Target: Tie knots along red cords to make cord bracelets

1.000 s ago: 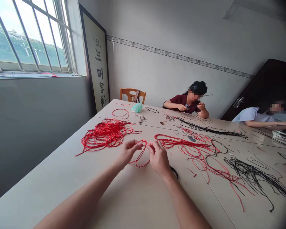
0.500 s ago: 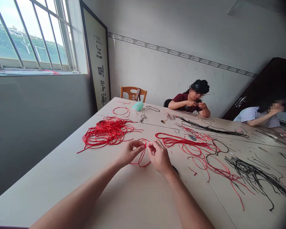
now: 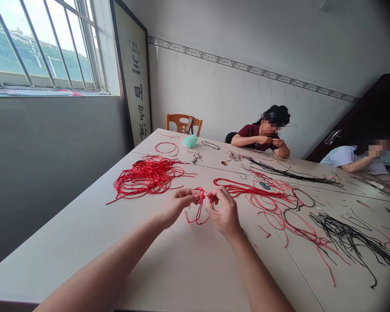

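Observation:
Between my hands, above the table, hangs a looped red cord (image 3: 199,212) with a small knotted part at its top. My left hand (image 3: 178,204) pinches that knotted part between thumb and fingers. On the other side, my right hand (image 3: 223,210) is closed in a pinch at the cord's right edge, seemingly on a thin end of it. The lower loops dangle just over the tabletop. A large pile of red cords (image 3: 149,175) lies beyond my left hand, and a red cord bundle (image 3: 253,190) stretches away beyond my right hand.
The pale table (image 3: 84,255) also bears black cords (image 3: 354,238), a grey disc (image 3: 264,186), a green plastic bag (image 3: 190,141) and a red ring of cord (image 3: 167,148). Two people (image 3: 251,135) sit at the far and right sides. A wooden chair (image 3: 182,124) stands behind.
The knotted part of the red cord now shows more between my hands. My right hand has shifted slightly right, and the loops hang narrower. The view has tilted a little.

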A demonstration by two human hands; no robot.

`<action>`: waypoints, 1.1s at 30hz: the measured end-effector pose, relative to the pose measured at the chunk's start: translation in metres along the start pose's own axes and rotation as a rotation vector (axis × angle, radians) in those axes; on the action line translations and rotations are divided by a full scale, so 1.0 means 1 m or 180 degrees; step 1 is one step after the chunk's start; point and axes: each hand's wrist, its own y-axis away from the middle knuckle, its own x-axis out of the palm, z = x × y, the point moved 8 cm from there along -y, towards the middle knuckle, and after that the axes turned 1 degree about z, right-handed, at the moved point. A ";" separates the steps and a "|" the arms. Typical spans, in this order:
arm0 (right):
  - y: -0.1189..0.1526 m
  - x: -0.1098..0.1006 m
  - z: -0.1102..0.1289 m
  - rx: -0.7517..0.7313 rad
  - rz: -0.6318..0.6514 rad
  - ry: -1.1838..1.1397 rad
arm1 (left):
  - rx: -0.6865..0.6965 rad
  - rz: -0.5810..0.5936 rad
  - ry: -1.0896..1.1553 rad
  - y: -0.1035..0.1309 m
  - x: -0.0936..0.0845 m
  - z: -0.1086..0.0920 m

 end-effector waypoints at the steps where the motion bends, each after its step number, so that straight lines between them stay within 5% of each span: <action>1: 0.000 -0.001 0.001 -0.0024 -0.0001 0.0007 | -0.0039 0.0002 0.0014 0.000 0.000 0.001; 14: 0.000 0.002 -0.005 -0.0084 0.0109 0.0400 | 0.0075 -0.0150 -0.0177 -0.003 -0.008 -0.001; 21: 0.000 0.006 -0.019 0.0349 0.0295 0.0007 | 0.0154 -0.0094 -0.0424 -0.001 -0.007 -0.009; 25: 0.002 0.015 -0.031 0.0858 0.0599 -0.0686 | 0.0287 -0.0104 -0.0767 0.000 -0.005 -0.013; 30: 0.017 0.041 -0.041 0.2002 0.1182 -0.2584 | 0.0902 -0.0593 -0.1740 0.007 -0.007 -0.031; 33: 0.019 0.047 -0.041 0.2265 0.1055 -0.3261 | 0.0754 -0.0477 -0.1475 0.005 -0.006 -0.023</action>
